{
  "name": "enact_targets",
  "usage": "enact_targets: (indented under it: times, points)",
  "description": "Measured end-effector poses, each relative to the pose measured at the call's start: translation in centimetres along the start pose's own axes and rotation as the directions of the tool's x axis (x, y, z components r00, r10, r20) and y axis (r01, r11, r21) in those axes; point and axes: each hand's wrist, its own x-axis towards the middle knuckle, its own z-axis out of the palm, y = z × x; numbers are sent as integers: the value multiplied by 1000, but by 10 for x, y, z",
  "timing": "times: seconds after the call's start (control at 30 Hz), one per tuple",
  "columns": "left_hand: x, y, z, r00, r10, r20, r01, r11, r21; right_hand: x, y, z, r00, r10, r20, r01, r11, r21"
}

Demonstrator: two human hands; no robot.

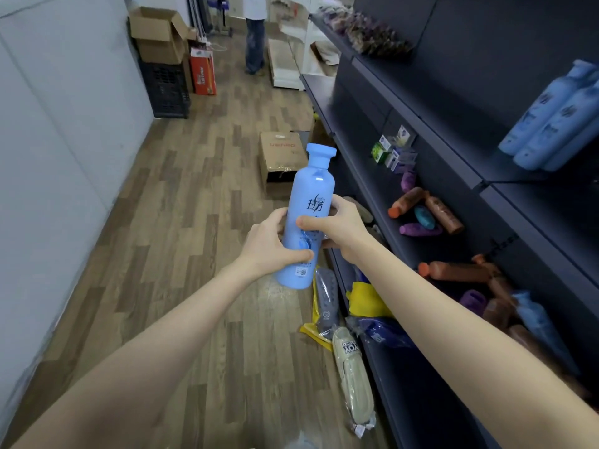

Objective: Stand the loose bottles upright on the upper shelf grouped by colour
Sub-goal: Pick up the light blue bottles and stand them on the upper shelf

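Head view: blue bottle [313,186] held upright, ready for the shelved blue bottles [551,121].
Fingers [306,222]: my left hand [267,246] and right hand [342,228] both grip it.

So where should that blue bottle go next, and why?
Probably lift the held bottle up and to the right, then stand it beside the blue bottles standing on the upper shelf. The left hand and right hand both grip it, cap up, and that group matches its colour.

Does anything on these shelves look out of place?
Yes. On the middle shelf, brown bottles, purple bottles and a teal bottle lie on their sides, colours mixed, unlike the blue bottles standing together on the upper shelf.
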Motion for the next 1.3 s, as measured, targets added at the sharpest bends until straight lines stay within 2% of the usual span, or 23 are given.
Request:
enact_targets:
  times: [0.23,0.5,0.67,0.97,1.3]
  points:
    - [32,-2,9,999,-14,33,16,999,-45,27,-2,-8,997,-31,-76,33,999,30]
    - [89,0,24,999,-38,38,40,998,-47,88,6,-30,991,-49,-123,46,999,-29]
    - [140,5,38,997,-67,35,69,996,-57,142,4,-55,992,-45,-116,36,996,-83]
    - [218,15,55,996,-89,-15,88,995,-52,217,-9,-91,997,-55,-47,52,997,-58]
    - [258,17,67,992,-118,-39,116,991,-68,260,-11,-108,997,-74,-9,73,993,-88]
